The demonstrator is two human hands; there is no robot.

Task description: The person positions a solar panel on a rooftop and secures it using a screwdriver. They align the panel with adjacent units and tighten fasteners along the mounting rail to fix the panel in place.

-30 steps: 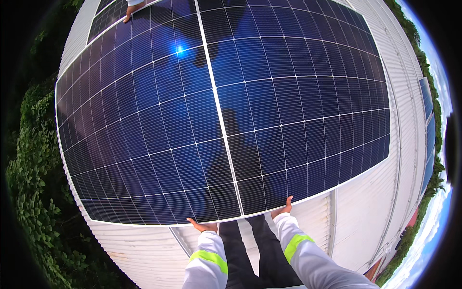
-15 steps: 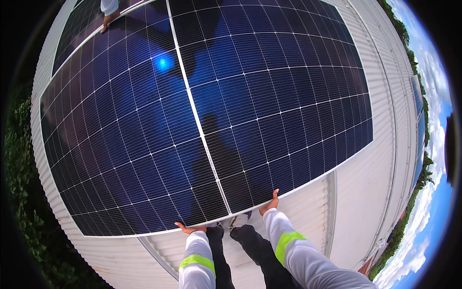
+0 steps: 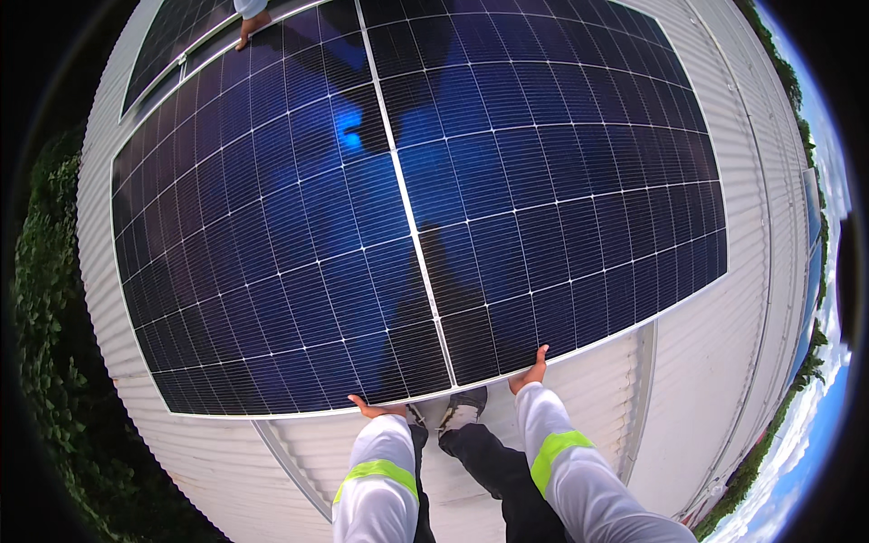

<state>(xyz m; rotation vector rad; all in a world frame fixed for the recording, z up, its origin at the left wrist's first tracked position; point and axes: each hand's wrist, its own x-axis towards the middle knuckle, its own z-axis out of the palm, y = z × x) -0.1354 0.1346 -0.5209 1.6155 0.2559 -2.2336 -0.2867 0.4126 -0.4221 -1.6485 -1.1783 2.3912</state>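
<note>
A large dark blue solar panel (image 3: 561,204) with a pale metal frame and a white centre strip spans most of the view. My left hand (image 3: 376,408) grips its near edge left of the strip, thumb over the frame. To the right of the strip, my right hand (image 3: 529,373) holds the same edge, thumb resting on top. The fingers of both hands are hidden beneath the panel. At the far left edge, another person's hand (image 3: 254,29) touches the frame. Beyond that edge lies a second solar panel (image 3: 172,41), with a narrow gap between the two.
A corrugated light metal roof (image 3: 715,362) surrounds the panel. Metal rails (image 3: 644,389) run across it under the near edge. My shoes (image 3: 463,409) stand on the roof just below the panel. Dense green foliage (image 3: 54,299) lies past the left roof edge.
The solar panel has shifted nearer to me, and the gap to the second panel has widened, showing a rail there. Both my hands keep their hold. The view has turned slightly left.
</note>
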